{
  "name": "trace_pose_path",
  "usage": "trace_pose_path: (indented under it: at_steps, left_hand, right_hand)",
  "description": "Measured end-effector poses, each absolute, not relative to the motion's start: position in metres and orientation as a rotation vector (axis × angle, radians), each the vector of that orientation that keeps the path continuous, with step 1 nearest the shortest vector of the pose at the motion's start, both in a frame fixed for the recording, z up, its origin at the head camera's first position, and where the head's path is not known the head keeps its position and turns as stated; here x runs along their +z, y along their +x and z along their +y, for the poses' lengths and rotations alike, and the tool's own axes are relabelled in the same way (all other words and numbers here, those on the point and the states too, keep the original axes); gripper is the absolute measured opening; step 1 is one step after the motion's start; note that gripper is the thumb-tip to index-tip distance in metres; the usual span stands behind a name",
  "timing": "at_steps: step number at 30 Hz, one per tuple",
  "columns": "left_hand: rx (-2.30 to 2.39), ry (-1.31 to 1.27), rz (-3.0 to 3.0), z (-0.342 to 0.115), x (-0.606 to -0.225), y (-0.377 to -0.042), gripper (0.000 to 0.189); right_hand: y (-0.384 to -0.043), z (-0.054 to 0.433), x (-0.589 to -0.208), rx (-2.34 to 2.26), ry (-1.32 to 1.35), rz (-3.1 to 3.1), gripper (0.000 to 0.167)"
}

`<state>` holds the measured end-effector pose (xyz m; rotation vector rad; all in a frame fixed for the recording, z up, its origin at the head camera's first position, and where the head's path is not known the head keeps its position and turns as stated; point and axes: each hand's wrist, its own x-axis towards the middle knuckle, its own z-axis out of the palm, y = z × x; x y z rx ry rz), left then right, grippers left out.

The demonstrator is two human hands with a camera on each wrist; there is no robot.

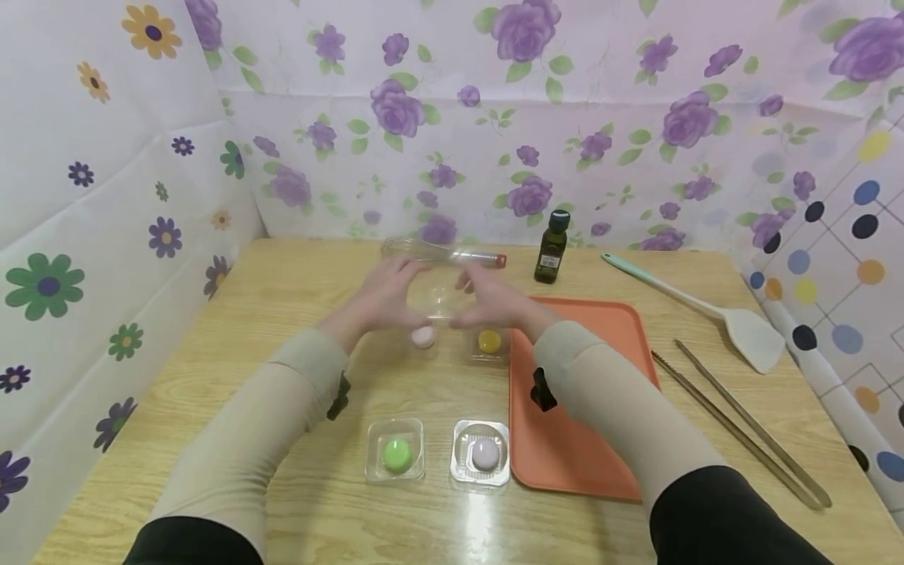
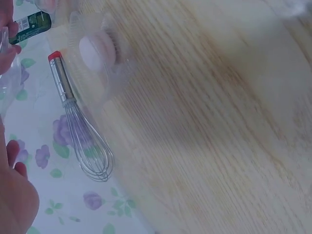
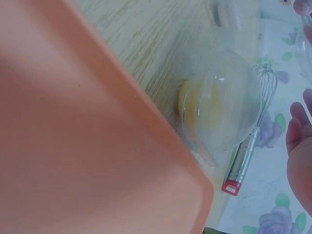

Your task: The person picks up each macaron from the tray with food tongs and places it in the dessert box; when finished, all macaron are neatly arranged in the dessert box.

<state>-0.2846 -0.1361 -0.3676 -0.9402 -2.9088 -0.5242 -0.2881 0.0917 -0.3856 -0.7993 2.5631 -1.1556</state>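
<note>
My left hand (image 1: 391, 294) and right hand (image 1: 494, 297) face each other over the far middle of the table, fingers bent and thumbs pointing inward. Between them they hold a clear plastic case (image 1: 439, 300) by its two sides. Just below it is a pale pink macaron (image 1: 424, 337) in clear plastic. A yellow macaron (image 1: 490, 340), under a clear dome in the right wrist view, sits by the right hand. Nearer the front, a green macaron (image 1: 398, 455) and a lavender macaron (image 1: 485, 453) lie in clear cases.
Behind the hands lies a whisk (image 1: 476, 257), with a dark green bottle (image 1: 552, 247) to its right. An orange tray (image 1: 565, 439) lies under the right forearm. Farther right are a white spatula (image 1: 752, 337) and long metal tongs (image 1: 741, 428). Patterned curtains enclose the table.
</note>
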Motion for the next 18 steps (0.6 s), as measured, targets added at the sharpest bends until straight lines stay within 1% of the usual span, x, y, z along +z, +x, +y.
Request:
trace_pose_path:
  at_steps: [3,6,8,11,13,15,18]
  left_hand:
    - [-0.512,-0.922,-2.882,-0.1378,-0.3681,-0.2845,0.092]
    - [-0.48,-0.923,-2.841,-0.1387,-0.3688,-0.2855,0.093]
    - [-0.463,-0.928,-2.802,-0.1394,-0.3696,-0.2861,0.092]
    - [-0.436,-0.953,-2.732,-0.1404,-0.3697,-0.2855,0.09]
    - [-0.411,-0.976,-2.682,-0.1414,-0.3691,-0.2844,0.089]
    - [-0.375,-0.989,-2.645,-0.1425,-0.3681,-0.2826,0.088]
    - [-0.287,-1.012,-2.609,-0.1443,-0.3669,-0.28,0.087]
  right_hand:
    - [-0.2868,0.0915,-0.3844,-1.206,-0.757,2.515,0.106]
    - [-0.287,0.092,-0.3833,-1.281,-0.702,2.442,0.099]
    - [-0.2862,0.092,-0.3816,-1.353,-0.658,2.371,0.089]
    - [-0.2859,0.091,-0.3797,-1.454,-0.591,2.263,0.068]
    - [-0.2858,0.0889,-0.3782,-1.535,-0.532,2.157,0.058]
    - [-0.2867,0.0865,-0.3777,-1.606,-0.462,2.05,0.055]
    - [-0.2872,0.0826,-0.3759,-1.689,-0.355,1.898,0.056]
